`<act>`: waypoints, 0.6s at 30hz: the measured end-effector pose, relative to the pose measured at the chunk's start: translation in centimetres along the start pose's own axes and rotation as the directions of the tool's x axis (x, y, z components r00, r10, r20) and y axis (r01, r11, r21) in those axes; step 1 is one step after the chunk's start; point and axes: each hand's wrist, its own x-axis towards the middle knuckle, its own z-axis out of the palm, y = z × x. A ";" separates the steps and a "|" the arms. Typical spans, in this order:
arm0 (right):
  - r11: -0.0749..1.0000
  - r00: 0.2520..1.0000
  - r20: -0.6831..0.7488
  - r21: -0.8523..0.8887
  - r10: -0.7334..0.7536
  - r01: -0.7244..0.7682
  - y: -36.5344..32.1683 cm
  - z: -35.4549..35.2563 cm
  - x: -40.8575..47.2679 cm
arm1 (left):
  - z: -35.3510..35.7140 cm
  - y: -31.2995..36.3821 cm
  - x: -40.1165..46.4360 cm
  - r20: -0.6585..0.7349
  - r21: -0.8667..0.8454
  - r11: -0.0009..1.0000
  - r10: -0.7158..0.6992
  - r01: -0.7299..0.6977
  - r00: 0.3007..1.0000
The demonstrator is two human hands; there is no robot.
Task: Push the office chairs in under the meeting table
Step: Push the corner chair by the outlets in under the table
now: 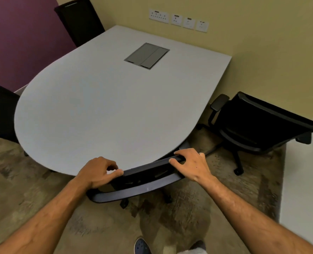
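Dominating centre frame, grey meeting table (pixel 104 110), rounded near edge toward six o'clock, flat cable hatch (pixel 147 55) set in at twelve. Tucked beneath that rounded edge at six o'clock, near office chair (pixel 133 182), only backrest top showing. Standing clear at three o'clock, second chair (pixel 258 129), turned askew; two more at nine (pixel 0 110) and eleven (pixel 79 21). Gripping backrest top rail, left hand (pixel 99 171) curled closed, right hand (pixel 190 165) with fingers wrapped over.

A mottled brown carpet (pixel 42 198) carries the grey meeting table (pixel 100 110) and black office chairs (pixel 258 125).
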 end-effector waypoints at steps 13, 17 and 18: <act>0.975 0.952 -0.245 0.170 0.182 -0.142 21.8 -15.8 -2.1 | 1.4 26.9 15.9 -0.137 -0.119 0.978 0.152 -0.169 0.979; 0.936 0.889 -0.314 0.217 0.334 -0.276 30.8 -21.0 -2.0 | 2.5 35.5 21.5 -0.141 -0.108 0.956 0.258 -0.274 0.956; 0.933 0.881 -0.322 0.216 0.347 -0.289 31.6 -21.5 -1.9 | 2.5 36.3 22.1 -0.148 -0.098 0.951 0.278 -0.294 0.949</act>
